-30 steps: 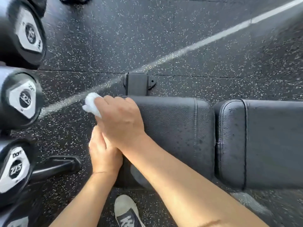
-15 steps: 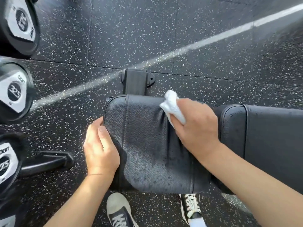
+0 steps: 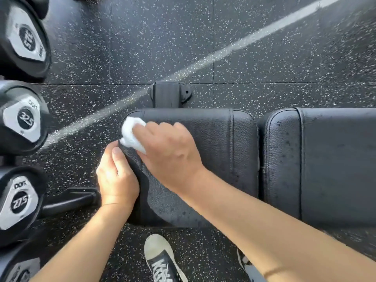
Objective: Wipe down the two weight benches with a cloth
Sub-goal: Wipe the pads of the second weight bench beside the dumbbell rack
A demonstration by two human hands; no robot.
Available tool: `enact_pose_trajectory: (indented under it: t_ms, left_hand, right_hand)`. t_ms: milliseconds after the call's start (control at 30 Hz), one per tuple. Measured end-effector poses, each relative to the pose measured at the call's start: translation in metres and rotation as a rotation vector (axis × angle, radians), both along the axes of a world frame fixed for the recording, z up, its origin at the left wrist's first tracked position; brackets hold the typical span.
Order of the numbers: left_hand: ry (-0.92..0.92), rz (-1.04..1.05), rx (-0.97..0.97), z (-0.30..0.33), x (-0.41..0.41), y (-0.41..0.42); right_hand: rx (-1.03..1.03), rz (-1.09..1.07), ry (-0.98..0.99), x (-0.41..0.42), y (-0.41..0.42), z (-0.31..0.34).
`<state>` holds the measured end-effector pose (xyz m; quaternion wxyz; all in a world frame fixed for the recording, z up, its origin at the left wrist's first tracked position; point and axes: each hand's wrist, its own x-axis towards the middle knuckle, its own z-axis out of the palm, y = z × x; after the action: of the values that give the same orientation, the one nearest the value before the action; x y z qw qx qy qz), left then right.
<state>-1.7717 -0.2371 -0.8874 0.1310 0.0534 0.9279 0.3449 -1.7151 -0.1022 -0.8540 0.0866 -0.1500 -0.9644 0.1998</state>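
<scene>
At the far left corner of the seat pad (image 3: 203, 151), the white cloth (image 3: 131, 133) is bunched and clamped under the curled fingers of the right hand (image 3: 171, 153). The pad's left edge is steadied by the left hand (image 3: 117, 176), fingers wrapped over it. Firm, overlapping strokes are best carried rightward, since droplets show near the seam and on the back pad (image 3: 325, 163).

Black speckled rubber floor (image 3: 162, 37) carries padded bench (image 3: 223, 149); shoe (image 3: 160, 259) beside it.

Bare forearms, no sleeves. Low black canvas sneaker w/ grey-white rubber toe cap & white laces (image 3: 162, 259); second matching shoe (image 3: 243, 261) partly hidden.
</scene>
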Motion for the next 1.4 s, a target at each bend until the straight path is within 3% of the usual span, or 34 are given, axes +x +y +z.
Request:
enact_pose_trajectory:
  t_ms: [200,267,400,533,700,867,933,1000,1100,1167,1267,1400]
  left_hand:
    - [-0.045,0.029,0.022,-0.003,0.0,-0.003]
    - [-0.046,0.031,0.021,-0.001,0.0,-0.002]
    - [-0.067,0.045,0.041,-0.002,-0.001,-0.004]
    - [-0.119,0.045,0.085,0.0,-0.005,-0.006]
    - [-0.227,0.011,0.175,0.006,-0.01,-0.01]
    - [-0.237,-0.096,0.123,0.008,0.013,-0.028]
    - [-0.247,-0.115,0.179,0.008,0.028,-0.044]
    - [-0.254,-0.123,0.221,0.005,0.042,-0.063]
    - [-0.334,-0.079,0.229,0.001,0.059,-0.081]
    - [-0.376,-0.057,0.262,0.001,0.065,-0.087]
    - [-0.477,-0.023,0.325,-0.002,0.062,-0.095]
    - [-0.558,-0.009,0.334,0.004,0.05,-0.103]
  right_hand:
    - [0.12,0.359,-0.026,0.114,0.039,-0.005]
    - [0.165,0.267,-0.001,0.107,0.069,-0.006]
    - [0.131,-0.121,0.113,0.039,0.076,-0.005]
    - [0.129,-0.168,0.1,0.0,0.023,-0.007]
    - [0.096,0.229,0.051,0.072,-0.047,-0.011]
    - [0.14,0.428,-0.069,0.141,-0.002,-0.008]
    - [0.191,0.378,-0.101,0.147,0.026,-0.003]
    - [0.171,0.181,-0.054,0.14,0.037,0.005]
    - [0.091,-0.15,-0.079,0.096,0.015,0.012]
    - [0.086,-0.208,-0.097,0.06,-0.016,0.007]
    - [0.088,-0.062,-0.02,0.035,-0.065,0.001]
    - [0.202,0.201,0.033,0.073,-0.088,-0.006]
